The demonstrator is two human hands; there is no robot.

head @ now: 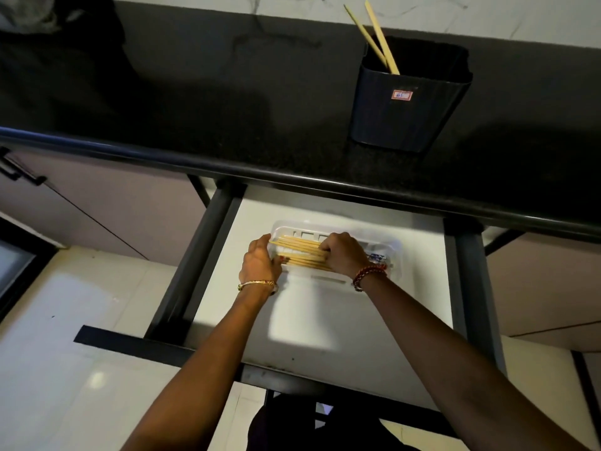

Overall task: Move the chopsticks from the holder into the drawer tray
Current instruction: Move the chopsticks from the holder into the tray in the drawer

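Note:
A dark holder (406,109) stands on the black counter at the right, with two pale wooden chopsticks (380,40) leaning out of it. Below, in the open white drawer, lies a clear plastic tray (289,227) with several chopsticks (299,252) lying flat across it. My right hand (344,253) is curled over the right part of that bundle, fingers closed on the sticks. My left hand (260,258) rests against the bundle's left ends at the tray's edge. The tray's right half is hidden by my right hand.
The drawer (325,320) has a white floor and dark side rails (198,262). The black counter edge (292,177) overhangs the drawer's back. Cabinet fronts with a dark handle (19,170) lie to the left. Pale floor tiles are below.

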